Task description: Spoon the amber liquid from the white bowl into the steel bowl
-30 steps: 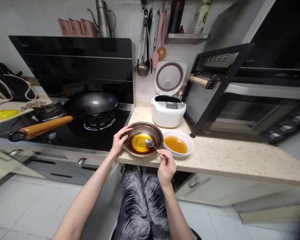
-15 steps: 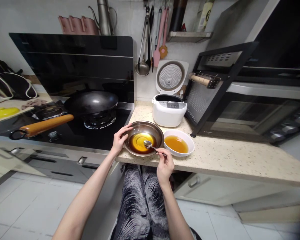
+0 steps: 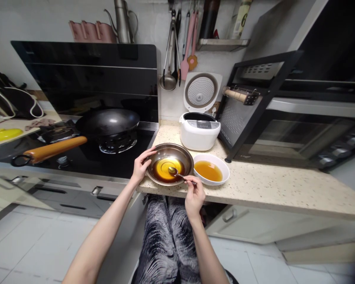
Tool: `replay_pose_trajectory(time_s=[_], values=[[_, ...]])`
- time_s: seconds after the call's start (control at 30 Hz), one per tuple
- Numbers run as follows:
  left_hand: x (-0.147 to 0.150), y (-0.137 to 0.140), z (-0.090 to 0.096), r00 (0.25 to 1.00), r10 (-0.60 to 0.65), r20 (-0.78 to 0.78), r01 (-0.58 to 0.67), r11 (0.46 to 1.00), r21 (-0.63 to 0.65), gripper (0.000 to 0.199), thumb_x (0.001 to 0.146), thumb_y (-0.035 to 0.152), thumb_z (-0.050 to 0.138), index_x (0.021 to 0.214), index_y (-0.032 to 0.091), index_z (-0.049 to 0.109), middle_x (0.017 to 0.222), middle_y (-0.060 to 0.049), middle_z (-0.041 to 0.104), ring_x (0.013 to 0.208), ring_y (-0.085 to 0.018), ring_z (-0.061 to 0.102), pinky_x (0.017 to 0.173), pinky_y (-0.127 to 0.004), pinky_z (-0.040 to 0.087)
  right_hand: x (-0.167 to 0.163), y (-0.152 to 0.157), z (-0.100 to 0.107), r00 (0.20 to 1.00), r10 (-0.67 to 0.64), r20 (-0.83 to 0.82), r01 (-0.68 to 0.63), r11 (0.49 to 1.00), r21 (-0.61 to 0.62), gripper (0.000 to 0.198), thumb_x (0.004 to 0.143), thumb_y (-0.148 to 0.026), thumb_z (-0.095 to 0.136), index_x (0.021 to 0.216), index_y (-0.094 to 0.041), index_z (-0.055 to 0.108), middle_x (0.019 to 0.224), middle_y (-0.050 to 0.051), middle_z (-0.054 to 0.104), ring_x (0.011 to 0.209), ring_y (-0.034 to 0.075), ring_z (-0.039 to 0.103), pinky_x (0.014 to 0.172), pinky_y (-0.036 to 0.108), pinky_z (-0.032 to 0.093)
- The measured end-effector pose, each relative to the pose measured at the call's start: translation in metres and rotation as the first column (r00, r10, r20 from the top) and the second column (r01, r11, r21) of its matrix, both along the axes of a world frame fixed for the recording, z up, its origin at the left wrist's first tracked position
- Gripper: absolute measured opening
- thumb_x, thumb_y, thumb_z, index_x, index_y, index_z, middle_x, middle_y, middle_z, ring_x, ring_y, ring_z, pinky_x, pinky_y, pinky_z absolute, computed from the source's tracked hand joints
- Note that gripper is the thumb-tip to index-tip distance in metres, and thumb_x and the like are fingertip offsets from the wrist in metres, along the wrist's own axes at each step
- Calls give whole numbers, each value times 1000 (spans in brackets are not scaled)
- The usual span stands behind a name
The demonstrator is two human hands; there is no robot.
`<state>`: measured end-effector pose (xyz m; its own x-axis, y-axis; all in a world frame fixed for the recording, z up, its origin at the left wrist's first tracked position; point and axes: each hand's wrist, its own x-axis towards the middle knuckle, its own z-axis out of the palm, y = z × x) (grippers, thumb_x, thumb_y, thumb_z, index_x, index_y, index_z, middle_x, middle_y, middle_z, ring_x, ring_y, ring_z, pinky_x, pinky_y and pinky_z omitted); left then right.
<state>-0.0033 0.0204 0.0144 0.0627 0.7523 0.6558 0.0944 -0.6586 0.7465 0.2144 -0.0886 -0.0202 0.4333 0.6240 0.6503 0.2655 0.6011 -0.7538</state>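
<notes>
A steel bowl [image 3: 177, 152] with dark amber liquid sits at the counter's front edge. My left hand [image 3: 141, 165] grips its left rim. My right hand [image 3: 193, 195] holds a metal spoon [image 3: 174, 171] by the handle, the spoon's bowl dipped at the liquid's surface. Just right of the steel bowl stands a white bowl [image 3: 221, 164] holding orange liquid.
Behind the bowls is a white rice cooker [image 3: 198, 131] with its lid up. A black wok [image 3: 108, 122] with an orange handle sits on the stove at left. An oven [image 3: 298, 130] with its door raised fills the right. Utensils [image 3: 177, 47] hang on the wall.
The spoon has slid slightly left and lower into the steel bowl's liquid. My left hand has stayed on the rim.
</notes>
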Motion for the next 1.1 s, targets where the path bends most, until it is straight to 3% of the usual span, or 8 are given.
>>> replay_pose_trajectory(time_s=[0.43, 1.1], values=[[-1, 4, -2, 1000, -12, -5, 12, 1000, -4, 33, 88, 34, 64, 115, 20, 79, 142, -12, 67, 139, -35, 58, 124, -57, 37, -2, -2, 7, 988, -34, -151, 34, 999, -6, 18, 101, -32, 57, 94, -19, 66, 90, 4, 72, 76, 14, 67, 76, 28, 55], [-1, 4, -3, 1000, -25, 4, 25, 999, -27, 33, 89, 35, 65, 115, 20, 79, 142, -13, 67, 139, -36, 58, 124, -57, 37, 27, -9, 37, 942, -251, -225, 281, 953, 114, 18, 100, -34, 61, 93, -18, 63, 89, 5, 72, 76, 16, 71, 72, 31, 61]])
